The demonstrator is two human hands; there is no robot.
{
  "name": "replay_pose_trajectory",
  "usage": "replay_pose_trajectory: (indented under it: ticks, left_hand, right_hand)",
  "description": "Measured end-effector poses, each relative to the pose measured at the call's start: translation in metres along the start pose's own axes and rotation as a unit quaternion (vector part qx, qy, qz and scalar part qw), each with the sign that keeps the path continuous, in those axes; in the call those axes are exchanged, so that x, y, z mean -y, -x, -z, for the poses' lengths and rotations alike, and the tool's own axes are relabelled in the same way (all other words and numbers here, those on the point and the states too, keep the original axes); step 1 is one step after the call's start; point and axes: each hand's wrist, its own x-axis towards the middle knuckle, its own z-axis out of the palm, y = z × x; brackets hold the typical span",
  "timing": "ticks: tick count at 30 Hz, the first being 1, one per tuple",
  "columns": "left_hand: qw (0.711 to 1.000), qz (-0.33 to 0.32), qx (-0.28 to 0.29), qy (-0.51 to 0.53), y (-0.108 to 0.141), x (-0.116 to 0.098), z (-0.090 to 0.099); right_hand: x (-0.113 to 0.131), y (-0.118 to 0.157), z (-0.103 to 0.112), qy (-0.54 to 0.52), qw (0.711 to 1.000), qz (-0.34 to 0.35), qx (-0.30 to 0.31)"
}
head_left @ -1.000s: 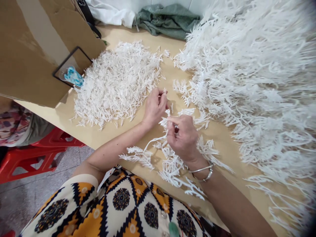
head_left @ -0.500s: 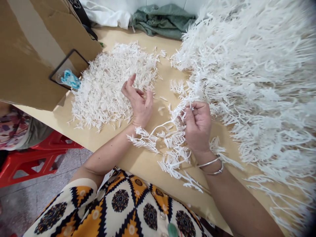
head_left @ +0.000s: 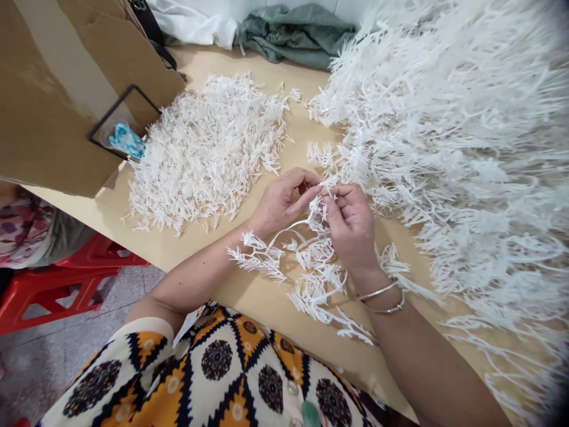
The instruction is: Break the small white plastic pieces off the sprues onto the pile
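Between my hands is a white branched plastic sprig [head_left: 313, 252], its stems trailing down toward the table's near edge. My right hand [head_left: 351, 228] pinches the sprig near its upper end. Thumb and forefinger of my left hand [head_left: 287, 201] close on a tip of the same sprig, touching the right fingertips. Left of them lies a heap of small white pieces [head_left: 208, 148]. A much larger pile of long white branches [head_left: 462, 136] covers the right side.
A cardboard box [head_left: 57, 95] stands at the left, with a black wire frame and a blue-and-white item beside it. Green cloth [head_left: 293, 32] and white cloth lie at the back. Red stools [head_left: 57, 284] and part of a seated person are at lower left.
My left hand has come from the small heap, where its fingers were spread, rightward to the sprig and closed on its tip. My right hand has shifted slightly left.
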Motion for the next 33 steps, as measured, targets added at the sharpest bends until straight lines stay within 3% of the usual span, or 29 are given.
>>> replay_pose_trajectory:
  ticks: [5,14,20,22,25,28,31,33]
  left_hand:
    - [0.998,0.038,-0.04,-0.018,-0.001,-0.002,-0.001]
    - [0.992,0.122,-0.037,0.005,0.0,0.002,-0.01]
    - [0.976,0.175,-0.126,0.006,-0.008,0.021,-0.006]
    - [0.974,0.17,-0.147,0.01,-0.009,0.031,-0.006]
    - [0.966,0.165,-0.201,0.013,-0.006,0.042,-0.007]
    - [0.96,0.162,-0.227,-0.019,-0.003,0.042,-0.007]
    - [0.971,0.125,-0.199,-0.049,-0.002,0.029,-0.004]
    - [0.988,0.066,-0.139,-0.036,-0.003,0.017,-0.001]
  right_hand:
    - [0.008,0.0,-0.002,-0.011,1.0,0.004,0.015]
    - [0.011,0.006,-0.006,0.085,0.995,0.06,-0.003]
    - [0.03,0.025,-0.013,0.157,0.969,0.192,0.024]
    - [0.03,0.024,-0.014,0.143,0.974,0.177,0.001]
    - [0.021,0.014,-0.007,0.069,0.99,0.101,-0.071]
    - [0.008,0.002,0.003,0.011,0.993,0.083,-0.089]
    - [-0.001,-0.004,0.008,-0.004,0.996,0.066,-0.063]
    - [-0.004,-0.005,0.008,-0.014,0.998,0.041,-0.042]
